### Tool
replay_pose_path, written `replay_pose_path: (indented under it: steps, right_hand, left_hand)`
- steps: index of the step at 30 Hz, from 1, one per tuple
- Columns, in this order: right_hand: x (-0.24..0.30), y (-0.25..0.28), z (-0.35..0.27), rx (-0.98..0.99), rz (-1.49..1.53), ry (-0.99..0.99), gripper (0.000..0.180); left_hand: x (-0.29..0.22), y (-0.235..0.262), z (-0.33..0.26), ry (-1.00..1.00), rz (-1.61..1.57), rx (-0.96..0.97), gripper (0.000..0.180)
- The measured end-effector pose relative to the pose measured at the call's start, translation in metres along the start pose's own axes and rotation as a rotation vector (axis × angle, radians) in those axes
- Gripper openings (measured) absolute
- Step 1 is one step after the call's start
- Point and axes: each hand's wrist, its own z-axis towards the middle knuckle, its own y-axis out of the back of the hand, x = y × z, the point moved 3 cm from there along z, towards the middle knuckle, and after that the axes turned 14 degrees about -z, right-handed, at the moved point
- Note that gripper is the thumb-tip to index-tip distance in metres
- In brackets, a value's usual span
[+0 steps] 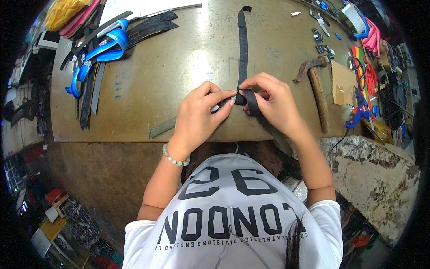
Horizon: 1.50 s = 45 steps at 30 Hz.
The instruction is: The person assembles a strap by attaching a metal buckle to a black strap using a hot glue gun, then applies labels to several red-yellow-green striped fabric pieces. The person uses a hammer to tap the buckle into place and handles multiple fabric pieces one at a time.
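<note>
Head view, looking down: a person's two bare hands meet at the centre of the frame, over a worn olive-brown tabletop [148,89]. Both grip a flat, black, woven webbing strap [242,49]. The left hand [197,112] pinches it between thumb and forefinger; the right hand [275,103] closes on it just to the right, with a loop of the strap hanging around its fingers. From the fingertips the strap's long run lies straight up the frame, its axis nearly vertical, to a folded-over end at top centre. The right forefinger is slightly nearer that run. A bundle of bright-blue and black webbing straps [115,47] fills the upper left; a wooden-handled hammer [319,98] lies right of the right hand.
</note>
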Motion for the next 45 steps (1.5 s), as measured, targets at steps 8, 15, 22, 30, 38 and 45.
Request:
replay_pose_path:
  steps: [8, 15, 22, 30, 38, 45]
  right_hand:
    - [-0.008, -0.008, 0.006, -0.098, -0.032, 0.092, 0.021]
    - [-0.011, -0.011, 0.003, -0.146, -0.069, 0.119, 0.021]
    - [-0.001, -0.008, 0.006, -0.166, -0.116, 0.150, 0.017]
    - [-0.022, 0.013, 0.054, 0.311, -0.009, -0.025, 0.003]
    - [0.022, 0.039, 0.047, -0.601, -0.284, 0.104, 0.015]
    - [0.010, -0.037, -0.070, -0.369, -0.451, 0.351, 0.043]
  left_hand:
    - [0.001, 0.000, 0.001, 0.004, 0.011, 0.020, 0.019]
    - [0.002, 0.001, 0.002, 0.017, 0.015, 0.024, 0.022]
    - [-0.003, -0.008, 0.006, 0.105, 0.114, -0.047, 0.017]
    - [-0.010, -0.015, -0.001, -0.122, 0.331, -0.030, 0.022]
    - [-0.014, -0.020, -0.003, -0.253, 0.441, -0.014, 0.024]
    - [-0.008, -0.011, -0.002, -0.150, 0.258, 0.025, 0.028]
